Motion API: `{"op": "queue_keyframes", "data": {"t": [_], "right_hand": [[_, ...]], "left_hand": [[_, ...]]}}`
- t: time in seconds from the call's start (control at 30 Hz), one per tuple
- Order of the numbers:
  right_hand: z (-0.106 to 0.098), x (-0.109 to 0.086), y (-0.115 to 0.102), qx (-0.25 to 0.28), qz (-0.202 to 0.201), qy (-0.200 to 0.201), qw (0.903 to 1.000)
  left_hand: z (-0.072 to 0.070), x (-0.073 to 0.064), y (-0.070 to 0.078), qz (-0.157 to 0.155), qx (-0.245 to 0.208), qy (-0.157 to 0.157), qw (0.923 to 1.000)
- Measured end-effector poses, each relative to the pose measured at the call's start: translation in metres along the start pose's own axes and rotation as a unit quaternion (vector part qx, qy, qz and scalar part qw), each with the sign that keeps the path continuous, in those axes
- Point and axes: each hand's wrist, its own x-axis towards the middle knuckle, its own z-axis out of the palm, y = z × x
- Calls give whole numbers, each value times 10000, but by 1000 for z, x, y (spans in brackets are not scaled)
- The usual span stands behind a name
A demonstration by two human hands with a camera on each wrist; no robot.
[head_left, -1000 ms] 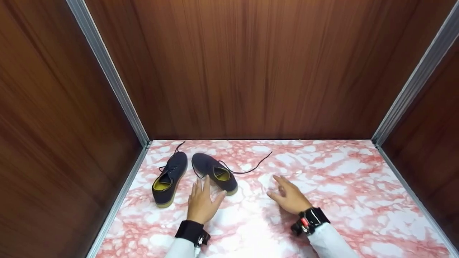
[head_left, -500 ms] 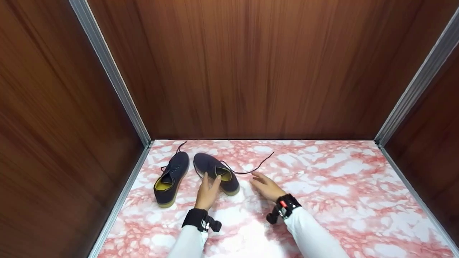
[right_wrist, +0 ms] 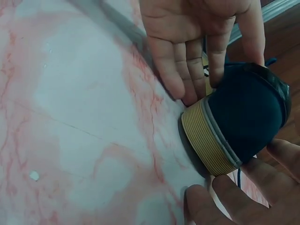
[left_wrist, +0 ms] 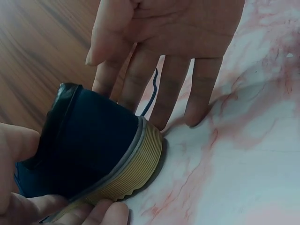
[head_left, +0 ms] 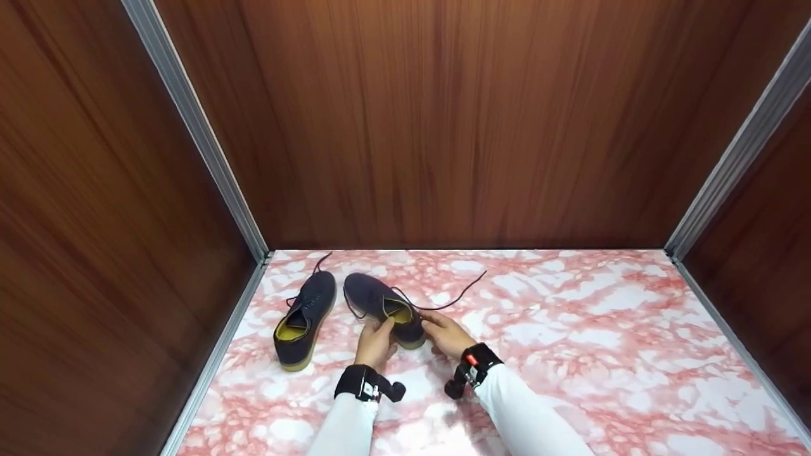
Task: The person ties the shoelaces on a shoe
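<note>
Two dark navy lace-up shoes with yellow lining stand on the marbled surface. My left hand (head_left: 374, 345) grips the right-hand shoe (head_left: 367, 292) near its heel; its thumb lies at the collar and its fingers curl at the ribbed tan sole (left_wrist: 145, 157). My right hand (head_left: 447, 335) is on the other side of that heel, its fingers fairly straight, fingertips right at the shoe's side. A loose dark lace (head_left: 459, 299) trails from this shoe to the right. The other shoe (head_left: 312, 310) stands to the left, untouched, toe pointing to the back wall.
A red-and-white marbled surface (head_left: 602, 354) spreads under everything. Brown wood-grain panels (head_left: 443, 126) close off the back and both sides, with grey metal strips (head_left: 209, 139) along the corners. Another lace end (head_left: 322, 261) sticks out beyond the left shoe's toe.
Both hands have come in toward the right-hand shoe's heel, the right hand moving left. My left hand has taken hold of the shoe, which stays in about the same place.
</note>
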Motion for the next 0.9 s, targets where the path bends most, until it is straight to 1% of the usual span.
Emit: {"op": "queue_keyframes", "data": {"t": [0.1,0.2,0.4,0.5,0.63,0.73,0.8,0.9], "right_hand": [[0,0,0,-27,-9,-19,10000],[-1,0,0,-46,52,18,10000],[-3,-1,-1,253,366,17,9990],[-7,-5,-1,279,431,47,9987],[-13,-10,-1,504,578,35,9971],[-20,-16,0,673,745,41,9949],[-25,-21,3,750,824,24,9938],[-35,-31,7,758,847,-57,9935]], "left_hand": [[1,0,1,-54,54,216,9997],[3,-1,3,-84,171,230,9996],[7,-4,4,-104,385,275,9988],[11,-7,4,-133,446,237,9986],[17,-10,5,-98,608,105,9980],[21,-13,4,-13,923,-1,9957],[24,-15,3,42,1201,-81,9927],[29,-19,0,113,1518,-273,9880]]}}
